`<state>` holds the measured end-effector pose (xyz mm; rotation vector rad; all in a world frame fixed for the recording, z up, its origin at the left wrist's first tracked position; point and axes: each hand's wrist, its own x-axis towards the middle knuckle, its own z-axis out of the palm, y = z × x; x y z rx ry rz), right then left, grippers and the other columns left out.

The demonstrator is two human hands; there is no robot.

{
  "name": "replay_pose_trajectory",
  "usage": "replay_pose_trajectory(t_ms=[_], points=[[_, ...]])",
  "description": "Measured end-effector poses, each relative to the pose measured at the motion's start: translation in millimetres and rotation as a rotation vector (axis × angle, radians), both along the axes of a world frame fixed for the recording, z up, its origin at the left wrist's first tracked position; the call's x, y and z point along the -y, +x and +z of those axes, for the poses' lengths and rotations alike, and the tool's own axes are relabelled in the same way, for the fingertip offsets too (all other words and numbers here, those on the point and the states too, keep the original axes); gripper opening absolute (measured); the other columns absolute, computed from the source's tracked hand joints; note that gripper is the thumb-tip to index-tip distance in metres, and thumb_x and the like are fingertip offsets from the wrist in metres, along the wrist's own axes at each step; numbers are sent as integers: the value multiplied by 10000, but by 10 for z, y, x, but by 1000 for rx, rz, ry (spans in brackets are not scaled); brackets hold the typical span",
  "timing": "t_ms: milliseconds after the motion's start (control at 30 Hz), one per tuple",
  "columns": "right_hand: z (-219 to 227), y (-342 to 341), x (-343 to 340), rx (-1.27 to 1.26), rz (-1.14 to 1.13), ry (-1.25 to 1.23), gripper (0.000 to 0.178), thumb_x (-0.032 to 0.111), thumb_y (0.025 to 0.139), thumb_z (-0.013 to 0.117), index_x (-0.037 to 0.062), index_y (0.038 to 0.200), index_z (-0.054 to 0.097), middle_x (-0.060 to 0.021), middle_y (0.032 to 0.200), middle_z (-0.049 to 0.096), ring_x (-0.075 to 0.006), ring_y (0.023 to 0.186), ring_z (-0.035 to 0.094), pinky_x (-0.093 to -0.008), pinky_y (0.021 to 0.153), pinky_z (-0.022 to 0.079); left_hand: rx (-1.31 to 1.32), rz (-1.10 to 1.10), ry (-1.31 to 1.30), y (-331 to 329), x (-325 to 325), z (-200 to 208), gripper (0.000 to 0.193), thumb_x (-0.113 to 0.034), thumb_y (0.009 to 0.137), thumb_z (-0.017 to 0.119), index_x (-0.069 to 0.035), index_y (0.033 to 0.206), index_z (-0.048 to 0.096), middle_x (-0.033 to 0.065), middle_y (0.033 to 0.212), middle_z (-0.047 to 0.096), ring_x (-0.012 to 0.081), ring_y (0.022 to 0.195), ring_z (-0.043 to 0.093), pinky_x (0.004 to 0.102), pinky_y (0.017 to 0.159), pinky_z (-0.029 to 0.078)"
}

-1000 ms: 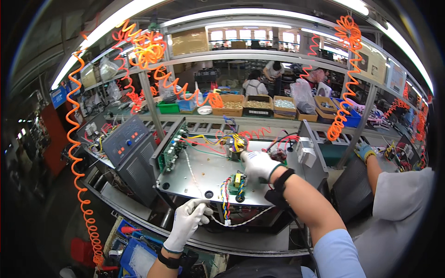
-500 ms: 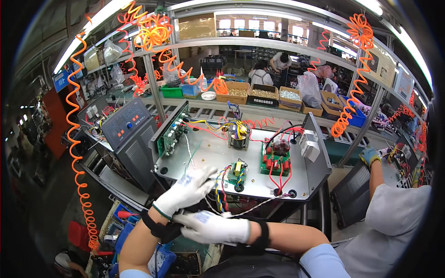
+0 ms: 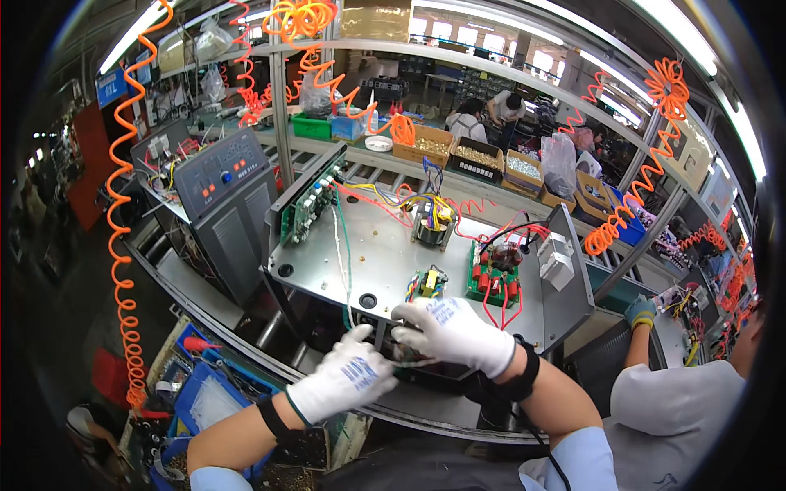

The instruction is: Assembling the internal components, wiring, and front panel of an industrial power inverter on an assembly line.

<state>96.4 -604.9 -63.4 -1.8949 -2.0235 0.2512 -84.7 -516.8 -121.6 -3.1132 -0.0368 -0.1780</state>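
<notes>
An open metal chassis [image 3: 385,258] lies before me, with a green circuit board [image 3: 315,200] along its left panel. My left hand [image 3: 348,378], in a white glove, is at the front edge, fingers curled beside the lower ends of a white wire and a green wire [image 3: 347,262]. Over the same edge, my right hand [image 3: 458,335], also gloved, bends its fingers down in front of a small board with a yellow transformer [image 3: 431,282]. What either hand's fingertips hold is hidden. A larger board with red parts [image 3: 494,274] sits right of that hand.
Another grey unit with a control panel [image 3: 225,182] stands at the left. Blue bins [image 3: 201,401] are at lower left. Orange coiled hoses [image 3: 123,286] hang down. Boxes of small parts [image 3: 476,159] line the back. A co-worker's gloved hand [image 3: 640,312] is at right.
My right hand has left my left wrist and moved up and right to the chassis edge. The left hand has come down to the front edge. The view has shifted.
</notes>
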Motion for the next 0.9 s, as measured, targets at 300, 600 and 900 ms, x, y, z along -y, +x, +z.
replay_pose_trajectory(t_ms=[300, 600, 900], points=[[-32, 298, 362, -1351, -225, -80, 232, 152, 807, 700, 44, 961, 565, 34, 742, 527, -29, 610, 472, -182, 537, 364, 237, 353, -75, -289, -589, -184, 226, -257, 856, 580, -68, 792, 687, 127, 735, 659, 286, 783, 633, 413, 873, 439], [-287, 60, 646, -1248, -475, -97, 488, 48, 790, 706, 2, 1200, 446, -10, 827, 569, -46, 618, 533, -190, 521, 427, 714, -12, -301, 395, -3, 159, 299, -216, 661, 753, -61, 886, 631, 106, 763, 634, 297, 664, 624, 398, 631, 485], [-194, 34, 528, -949, -336, -444, 224, 147, 865, 667, 44, 1063, 649, 58, 731, 545, -20, 607, 452, -191, 538, 376, 500, 162, 40, 542, -607, -3, 122, -110, 724, 629, -142, 834, 670, 36, 812, 666, 254, 826, 617, 388, 688, 449]])
